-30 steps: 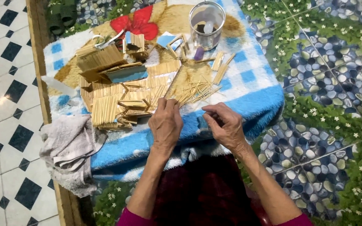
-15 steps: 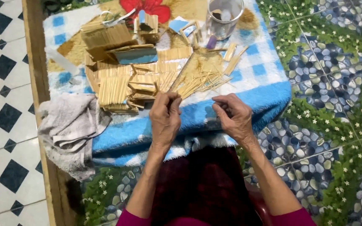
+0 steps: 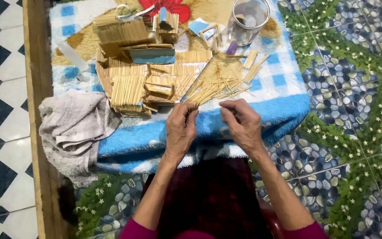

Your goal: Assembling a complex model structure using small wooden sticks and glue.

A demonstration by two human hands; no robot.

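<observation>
My left hand [image 3: 180, 126] grips the near end of a bundle of thin wooden sticks [image 3: 215, 88] that fans out toward the far right over a blue-and-white towel [image 3: 279, 95]. My right hand [image 3: 242, 121] hovers just right of it, fingers curled and pinched near the bundle's base; whether it holds a stick is unclear. Beyond my left hand lie stacked panels of glued sticks [image 3: 129, 88], and behind them a small stick house [image 3: 166, 22].
A clear glass jar [image 3: 248, 17] stands at the back right. A grey cloth [image 3: 74, 126] hangs at the left edge beside a wooden beam [image 3: 34, 110]. A white glue bottle [image 3: 71, 53] lies at the back left. Pebble-and-flower flooring lies to the right.
The view has shifted so the table sits higher in frame. Both hands stay close together at the stick bundle, with little movement between them.
</observation>
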